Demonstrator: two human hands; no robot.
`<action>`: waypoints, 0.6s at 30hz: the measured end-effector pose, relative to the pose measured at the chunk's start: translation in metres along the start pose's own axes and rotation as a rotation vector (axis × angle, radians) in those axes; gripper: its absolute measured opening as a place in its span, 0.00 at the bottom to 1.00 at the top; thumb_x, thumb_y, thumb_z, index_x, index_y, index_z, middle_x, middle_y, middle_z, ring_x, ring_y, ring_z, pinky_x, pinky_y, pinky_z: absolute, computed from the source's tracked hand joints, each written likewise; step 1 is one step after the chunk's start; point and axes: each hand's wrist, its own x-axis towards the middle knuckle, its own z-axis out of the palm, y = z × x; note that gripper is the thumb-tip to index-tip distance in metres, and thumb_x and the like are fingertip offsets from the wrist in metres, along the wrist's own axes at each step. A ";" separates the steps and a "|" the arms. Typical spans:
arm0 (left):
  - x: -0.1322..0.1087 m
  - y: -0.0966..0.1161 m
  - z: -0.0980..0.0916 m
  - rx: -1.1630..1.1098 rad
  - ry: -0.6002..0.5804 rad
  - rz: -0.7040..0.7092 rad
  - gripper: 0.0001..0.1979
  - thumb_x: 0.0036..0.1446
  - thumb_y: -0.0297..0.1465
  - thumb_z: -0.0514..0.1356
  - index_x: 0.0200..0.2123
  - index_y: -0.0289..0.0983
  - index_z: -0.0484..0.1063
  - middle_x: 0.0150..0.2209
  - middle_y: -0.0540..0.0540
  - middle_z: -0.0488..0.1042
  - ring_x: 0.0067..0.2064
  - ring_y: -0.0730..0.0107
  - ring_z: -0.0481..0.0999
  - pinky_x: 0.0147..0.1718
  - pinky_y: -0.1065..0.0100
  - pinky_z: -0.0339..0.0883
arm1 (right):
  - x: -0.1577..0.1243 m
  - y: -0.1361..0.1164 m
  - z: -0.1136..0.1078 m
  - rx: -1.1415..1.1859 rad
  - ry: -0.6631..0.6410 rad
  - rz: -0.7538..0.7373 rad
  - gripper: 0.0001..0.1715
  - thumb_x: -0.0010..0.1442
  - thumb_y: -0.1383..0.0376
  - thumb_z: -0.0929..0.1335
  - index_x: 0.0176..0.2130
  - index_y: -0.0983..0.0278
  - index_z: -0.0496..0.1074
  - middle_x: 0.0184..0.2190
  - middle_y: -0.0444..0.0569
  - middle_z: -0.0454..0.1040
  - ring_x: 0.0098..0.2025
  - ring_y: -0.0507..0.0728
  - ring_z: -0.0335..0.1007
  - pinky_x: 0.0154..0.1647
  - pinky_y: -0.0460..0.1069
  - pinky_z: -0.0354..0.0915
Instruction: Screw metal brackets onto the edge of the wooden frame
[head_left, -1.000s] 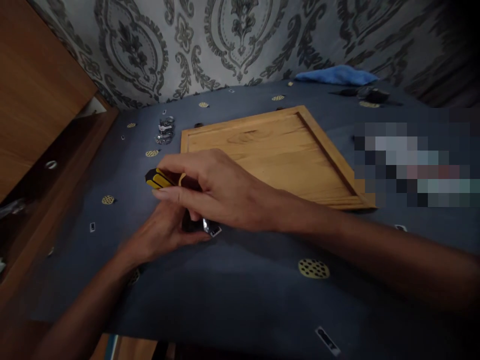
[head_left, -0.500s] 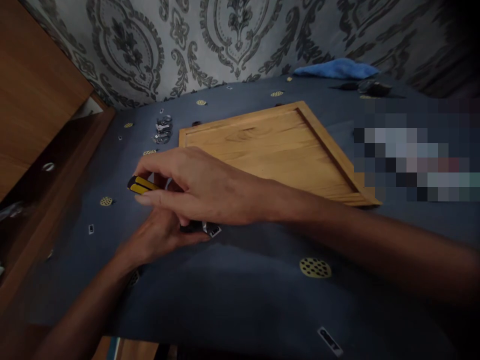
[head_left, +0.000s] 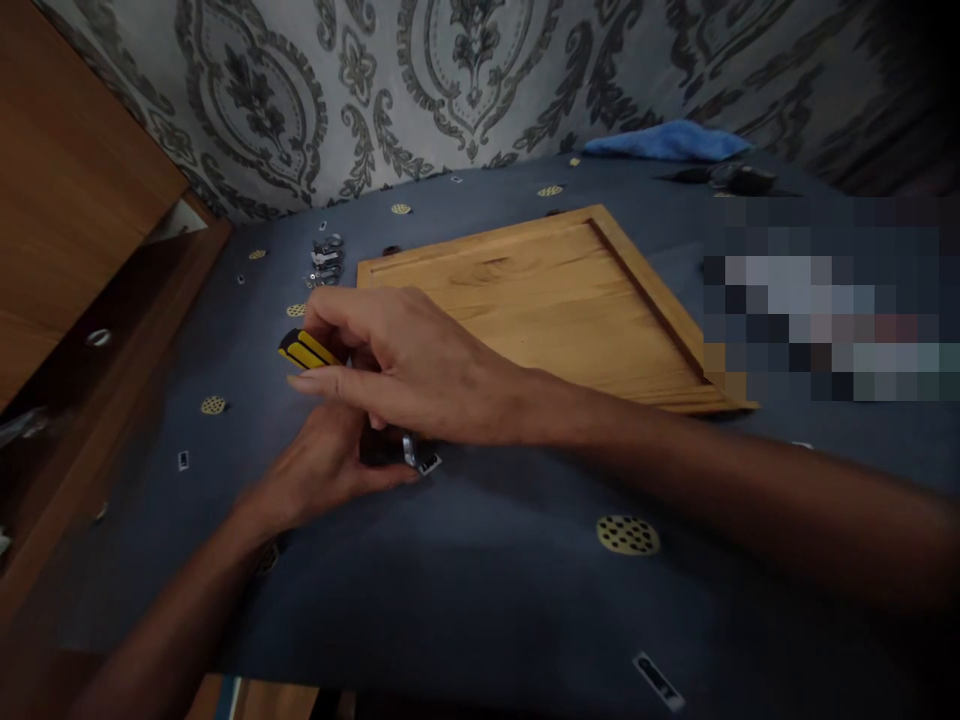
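Note:
My right hand (head_left: 397,365) is closed around a screwdriver (head_left: 307,349) with a yellow and black handle. Its handle end sticks out to the left between thumb and fingers, while the shaft and tip are hidden. Just below, my left hand (head_left: 330,465) pinches a shiny metal piece (head_left: 409,450), mostly covered by my hands. Part of it shows beside the left thumb tip. Behind the hands lies a framed wooden panel (head_left: 510,300), flat on the dark blue patterned cloth (head_left: 510,590). My right forearm passes in front of its near edge.
Several small metal hinges (head_left: 325,262) lie in a cluster left of the panel. A blue cloth (head_left: 667,141) and a dark tool (head_left: 742,178) rest at the back right. A wooden cabinet (head_left: 82,130) borders the left side. Something at the right is blurred out.
My right hand has shifted slightly right, and the screwdriver handle has moved right and up with it. More of the shiny metal piece shows; my left hand stays nearly in place.

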 end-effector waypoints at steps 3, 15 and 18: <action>0.000 -0.001 0.000 0.034 0.009 -0.026 0.19 0.57 0.45 0.68 0.45 0.40 0.73 0.43 0.44 0.80 0.43 0.51 0.81 0.42 0.52 0.79 | -0.002 0.000 0.004 -0.021 0.071 0.011 0.17 0.67 0.64 0.71 0.33 0.60 0.58 0.30 0.38 0.63 0.33 0.50 0.61 0.37 0.48 0.57; 0.001 0.002 -0.003 0.028 0.016 -0.017 0.23 0.55 0.43 0.72 0.49 0.42 0.71 0.43 0.46 0.79 0.44 0.53 0.81 0.43 0.54 0.78 | -0.020 -0.008 -0.002 0.052 0.262 0.093 0.17 0.69 0.56 0.70 0.36 0.58 0.59 0.30 0.41 0.63 0.31 0.53 0.61 0.30 0.49 0.60; 0.001 0.002 -0.003 0.003 0.002 -0.009 0.27 0.55 0.41 0.72 0.55 0.43 0.68 0.41 0.49 0.78 0.42 0.58 0.80 0.42 0.56 0.76 | -0.033 -0.008 -0.006 0.075 0.317 0.159 0.17 0.69 0.56 0.70 0.35 0.58 0.59 0.28 0.41 0.64 0.29 0.53 0.61 0.28 0.48 0.61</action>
